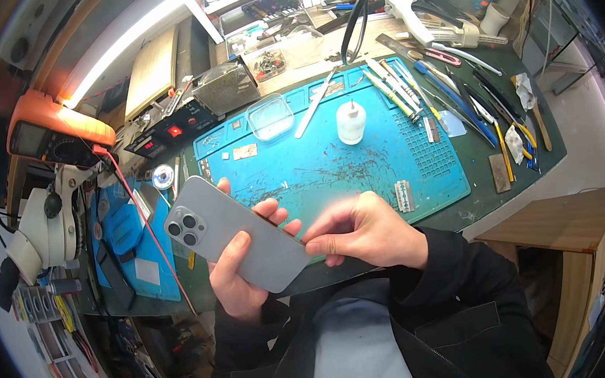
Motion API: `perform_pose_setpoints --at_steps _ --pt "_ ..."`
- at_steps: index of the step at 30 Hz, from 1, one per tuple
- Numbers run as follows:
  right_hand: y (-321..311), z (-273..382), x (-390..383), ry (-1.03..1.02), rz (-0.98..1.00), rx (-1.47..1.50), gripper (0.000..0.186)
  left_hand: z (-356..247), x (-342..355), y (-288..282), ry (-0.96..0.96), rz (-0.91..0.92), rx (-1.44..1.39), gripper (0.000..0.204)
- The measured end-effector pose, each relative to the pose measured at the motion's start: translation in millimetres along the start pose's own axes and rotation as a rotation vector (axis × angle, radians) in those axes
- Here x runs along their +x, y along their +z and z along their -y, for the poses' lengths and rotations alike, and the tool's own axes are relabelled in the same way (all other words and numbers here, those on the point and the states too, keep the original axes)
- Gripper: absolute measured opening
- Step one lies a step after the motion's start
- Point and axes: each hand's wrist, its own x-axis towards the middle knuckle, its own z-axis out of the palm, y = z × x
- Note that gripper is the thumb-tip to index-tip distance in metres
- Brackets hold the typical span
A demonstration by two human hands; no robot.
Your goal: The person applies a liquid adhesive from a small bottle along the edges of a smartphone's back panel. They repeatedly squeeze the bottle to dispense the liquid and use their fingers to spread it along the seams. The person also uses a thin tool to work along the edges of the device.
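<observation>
My left hand grips a grey smartphone tilted above the near edge of the bench, thumb across its back and fingertips around the far long side. The phone's back faces up, its camera lenses at the upper left. My right hand is closed in a pinch at the phone's right-hand corner, thumb and index finger meeting at its edge. Anything between those fingertips is too small or hidden to make out. Beyond the hands lies a blue work mat with a white dropper bottle standing on it.
A clear plastic box and a razor blade lie on the mat. Several screwdrivers and pliers fill the right side. An orange multimeter, its red lead and a microscope stand left. A wooden cabinet is right.
</observation>
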Motion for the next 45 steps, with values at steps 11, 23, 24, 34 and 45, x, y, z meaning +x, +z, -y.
perform_pose_setpoints --at_steps 11,23,24,34,45 --pt "-2.9 7.0 -2.1 0.001 0.014 -0.105 0.018 -3.6 1.9 4.6 -0.079 0.071 0.116 0.076" --pt "5.1 29.5 -7.2 -0.457 -0.173 -0.693 0.014 26.7 22.0 -9.3 0.641 -0.199 0.397 0.070" --pt "6.1 27.5 -6.2 -0.490 -0.177 -0.693 0.014 25.6 24.0 -3.3 0.666 -0.244 0.425 0.068" --pt "16.4 -0.4 -2.7 -0.528 -0.162 -0.583 0.008 21.8 16.0 -3.5 0.853 -0.307 0.374 0.059" --pt "18.6 -0.2 -5.1 -0.624 -0.118 -0.604 0.011 -5.6 -5.1 -23.1 0.811 -0.245 0.755 0.063"
